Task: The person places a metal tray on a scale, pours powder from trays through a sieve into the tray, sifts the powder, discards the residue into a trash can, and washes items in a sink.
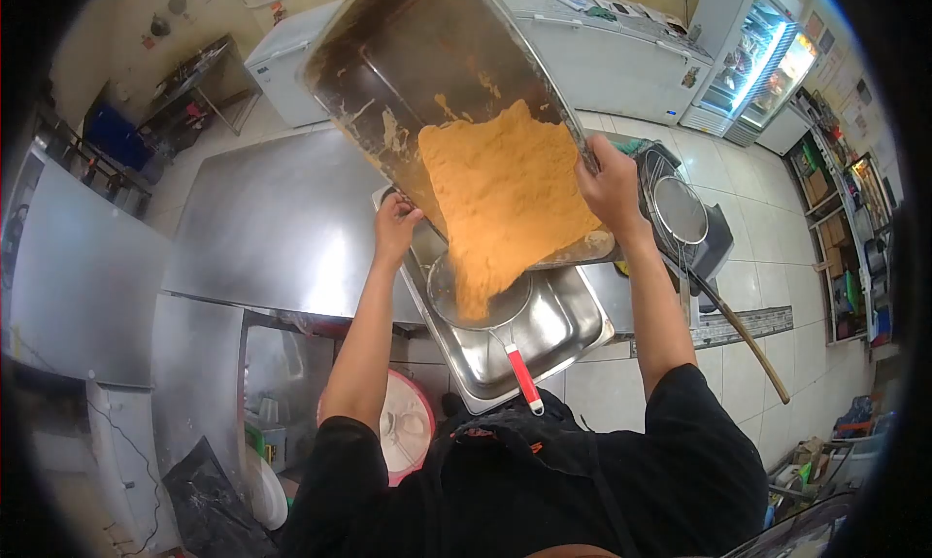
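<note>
My left hand grips the left rim of a deep metal pan, and my right hand holds its right rim. The pan is tilted steeply toward me. Orange powder slides over its lower edge and falls into a round mesh sieve. That sieve has a red handle and rests over a shiny steel pan below. The powder hides most of the mesh.
A steel table stands at the left. On the right lie a second strainer and a long wooden-handled tool. A pink-rimmed tub of whitish contents sits by my left elbow. White chest freezers line the back.
</note>
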Motion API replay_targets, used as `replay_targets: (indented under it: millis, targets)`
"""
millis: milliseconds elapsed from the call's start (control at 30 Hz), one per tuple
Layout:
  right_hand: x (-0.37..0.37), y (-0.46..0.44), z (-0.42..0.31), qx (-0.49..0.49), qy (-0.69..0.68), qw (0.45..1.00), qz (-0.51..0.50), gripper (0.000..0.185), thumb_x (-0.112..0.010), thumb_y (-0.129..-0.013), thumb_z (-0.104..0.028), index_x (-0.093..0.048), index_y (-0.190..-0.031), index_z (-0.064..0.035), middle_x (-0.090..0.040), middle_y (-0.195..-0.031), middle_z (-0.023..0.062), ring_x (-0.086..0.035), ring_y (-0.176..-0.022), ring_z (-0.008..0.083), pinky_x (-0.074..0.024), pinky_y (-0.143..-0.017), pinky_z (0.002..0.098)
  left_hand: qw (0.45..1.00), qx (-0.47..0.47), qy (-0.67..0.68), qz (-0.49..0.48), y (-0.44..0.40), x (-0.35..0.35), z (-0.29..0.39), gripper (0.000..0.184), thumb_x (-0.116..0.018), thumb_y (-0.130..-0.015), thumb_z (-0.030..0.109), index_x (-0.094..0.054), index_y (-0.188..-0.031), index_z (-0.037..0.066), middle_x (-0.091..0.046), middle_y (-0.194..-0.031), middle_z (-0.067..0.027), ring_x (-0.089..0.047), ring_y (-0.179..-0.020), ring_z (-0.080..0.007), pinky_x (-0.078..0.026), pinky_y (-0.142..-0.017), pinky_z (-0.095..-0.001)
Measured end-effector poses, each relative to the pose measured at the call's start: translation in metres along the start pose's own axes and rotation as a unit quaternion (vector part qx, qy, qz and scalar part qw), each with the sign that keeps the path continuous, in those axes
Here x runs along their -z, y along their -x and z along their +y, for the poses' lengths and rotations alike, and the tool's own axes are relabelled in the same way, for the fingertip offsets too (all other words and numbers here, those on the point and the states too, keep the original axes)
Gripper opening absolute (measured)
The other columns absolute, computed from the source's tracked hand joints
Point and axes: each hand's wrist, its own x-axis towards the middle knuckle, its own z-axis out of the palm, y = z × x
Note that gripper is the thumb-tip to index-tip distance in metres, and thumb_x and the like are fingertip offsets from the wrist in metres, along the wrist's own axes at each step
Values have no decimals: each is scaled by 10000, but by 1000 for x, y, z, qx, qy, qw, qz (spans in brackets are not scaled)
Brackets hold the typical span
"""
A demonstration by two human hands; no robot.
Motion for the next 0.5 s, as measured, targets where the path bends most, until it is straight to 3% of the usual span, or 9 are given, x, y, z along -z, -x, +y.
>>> replay_targets:
  millis: [100,167,300,500]
  targets:
    - [2,4,-10,49,9,999,0,112,-629,-814,-12,-521,-841,1,-495,-664,170,-499,-556,310,-405,-530,365,999,-11,37,14,7,-1,-4,256,-653,-827,-95,-576,-1045,16,-594,-923,-23,-573,-858,-113,-496,-776,-246]
    - [3,4,-15,55,28,998,-28,139,-615,-798,4,-536,-911,-17,-559,-775,213,-580,-709,422,-443,-589,444,999,-1,37,28,9,-1,-3,263,-663,-828,-90,-576,-1054,11,-587,-948,-22,-560,-876,-111,-490,-783,-259]
    - [0,-2,-20,89,17,996,-7,146,-644,-801,0,-518,-875,0,-528,-714,189,-561,-646,379,-437,-565,399,998,-44,34,37,11,2,-2,266,-671,-831,-83,-570,-1054,20,-581,-948,-20,-550,-893,-111,-480,-794,-264]
    - [-2,-2,-29,108,7,994,-20,158,-651,-798,8,-518,-883,1,-539,-730,193,-572,-671,393,-439,-569,415,998,4,16,58,18,7,-6,281,-675,-835,-79,-551,-1068,19,-578,-961,-31,-552,-925,-117,-473,-807,-256]
